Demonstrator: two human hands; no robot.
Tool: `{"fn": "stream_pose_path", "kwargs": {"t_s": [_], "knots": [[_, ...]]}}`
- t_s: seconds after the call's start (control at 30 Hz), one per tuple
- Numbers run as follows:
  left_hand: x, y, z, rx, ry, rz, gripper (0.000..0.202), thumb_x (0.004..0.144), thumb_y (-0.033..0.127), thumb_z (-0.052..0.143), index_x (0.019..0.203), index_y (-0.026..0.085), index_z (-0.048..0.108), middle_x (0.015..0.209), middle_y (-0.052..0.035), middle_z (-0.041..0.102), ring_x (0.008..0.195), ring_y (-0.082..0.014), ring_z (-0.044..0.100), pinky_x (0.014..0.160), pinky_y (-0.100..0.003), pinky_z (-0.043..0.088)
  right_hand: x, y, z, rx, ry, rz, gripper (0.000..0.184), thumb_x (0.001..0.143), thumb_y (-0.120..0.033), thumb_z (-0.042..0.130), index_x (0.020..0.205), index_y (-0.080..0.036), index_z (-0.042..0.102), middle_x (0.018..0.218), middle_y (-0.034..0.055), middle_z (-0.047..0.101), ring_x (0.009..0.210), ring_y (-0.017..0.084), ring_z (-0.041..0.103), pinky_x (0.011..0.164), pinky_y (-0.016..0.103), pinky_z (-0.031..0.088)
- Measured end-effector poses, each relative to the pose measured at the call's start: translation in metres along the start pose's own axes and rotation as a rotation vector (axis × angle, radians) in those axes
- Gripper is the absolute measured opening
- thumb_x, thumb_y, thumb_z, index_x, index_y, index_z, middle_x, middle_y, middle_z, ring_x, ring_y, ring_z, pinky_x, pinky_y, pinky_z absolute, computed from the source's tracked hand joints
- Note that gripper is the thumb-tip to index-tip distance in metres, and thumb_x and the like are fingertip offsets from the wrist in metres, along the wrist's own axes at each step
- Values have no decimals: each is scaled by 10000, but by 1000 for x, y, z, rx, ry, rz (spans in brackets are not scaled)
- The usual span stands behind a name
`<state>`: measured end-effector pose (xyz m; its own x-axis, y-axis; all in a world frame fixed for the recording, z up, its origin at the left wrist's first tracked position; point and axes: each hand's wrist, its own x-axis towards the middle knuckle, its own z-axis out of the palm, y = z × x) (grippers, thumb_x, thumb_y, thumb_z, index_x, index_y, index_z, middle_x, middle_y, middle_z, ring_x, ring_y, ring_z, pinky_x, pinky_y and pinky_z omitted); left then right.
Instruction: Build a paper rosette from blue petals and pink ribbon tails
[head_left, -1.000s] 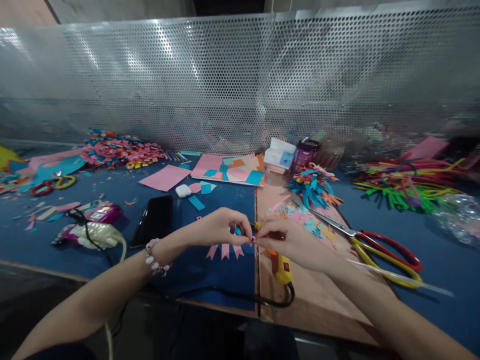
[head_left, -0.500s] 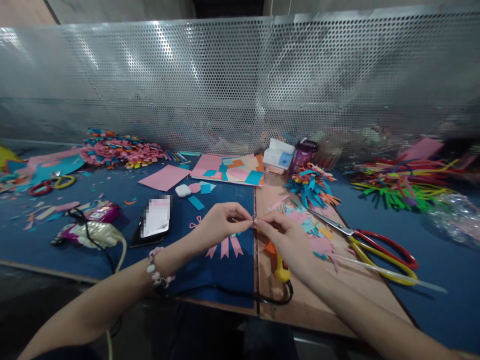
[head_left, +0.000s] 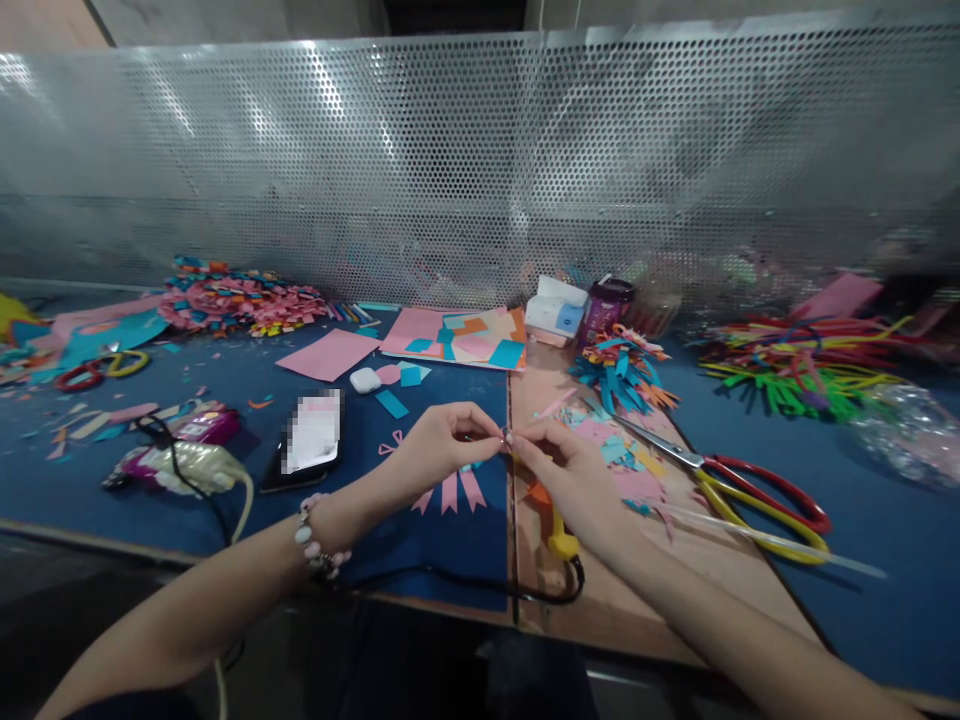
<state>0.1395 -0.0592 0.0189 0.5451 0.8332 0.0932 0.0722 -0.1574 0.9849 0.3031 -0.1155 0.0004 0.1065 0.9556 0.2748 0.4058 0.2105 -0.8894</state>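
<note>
My left hand (head_left: 442,445) and my right hand (head_left: 566,475) meet fingertip to fingertip over the seam between the blue mat and the wooden board. Thumb and forefinger of each are pinched on a tiny pinkish piece, too small to name. Below my left hand lie pink paper ribbon tails (head_left: 450,492) with notched ends, partly covered. Small pink looped bows (head_left: 390,442) sit just left of them. Under my right hand is a yellow corded glue gun (head_left: 562,540), mostly hidden. Paper scraps (head_left: 637,485) lie to its right.
Large scissors (head_left: 757,500) with red and yellow handles rest at right beside a translucent glue stick (head_left: 847,565). A phone (head_left: 311,435) and a white earbud case (head_left: 365,380) lie at left. A perforated metal panel (head_left: 480,150) stands behind, near a purple jar (head_left: 606,305).
Both hands stay pinched together in nearly the same spot, with only slight shifts of the fingertips. The view has moved very slightly; nothing on the table has visibly moved.
</note>
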Motion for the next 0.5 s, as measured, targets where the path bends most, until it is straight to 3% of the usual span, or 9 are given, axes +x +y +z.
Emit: {"fn": "stream_pose_path", "kwargs": {"t_s": [0.17,0.27,0.37,0.5], "knots": [[2,-2,-1,51,15,25,103,736,209,683,764,136,616,765,-34,671,735,-135,640,691,-238,483,2,-3,-8,-183,-42,-68,328,894,-466,454,854,-203,646,760,18,637,662,148,555,618,260,416],[6,-6,-7,53,48,28,148,736,236,696,820,140,621,829,-62,702,788,-162,665,712,-256,504,-3,-2,-24,-385,-56,-88,355,889,-475,430,709,-220,600,659,6,595,579,145,497,554,268,336],[13,-12,-17,33,95,-10,257,739,272,704,949,139,636,905,-94,721,829,-188,687,716,-274,522,-15,10,-37,-618,-25,-23,427,835,-497,471,508,-223,476,509,20,504,479,155,407,508,293,214],[21,-22,-28,26,125,-9,281,734,281,706,961,127,646,933,-115,727,870,-201,692,743,-282,528,-30,33,-39,-807,19,101,501,755,-589,524,425,-236,391,435,36,445,428,164,380,500,291,144]]}}
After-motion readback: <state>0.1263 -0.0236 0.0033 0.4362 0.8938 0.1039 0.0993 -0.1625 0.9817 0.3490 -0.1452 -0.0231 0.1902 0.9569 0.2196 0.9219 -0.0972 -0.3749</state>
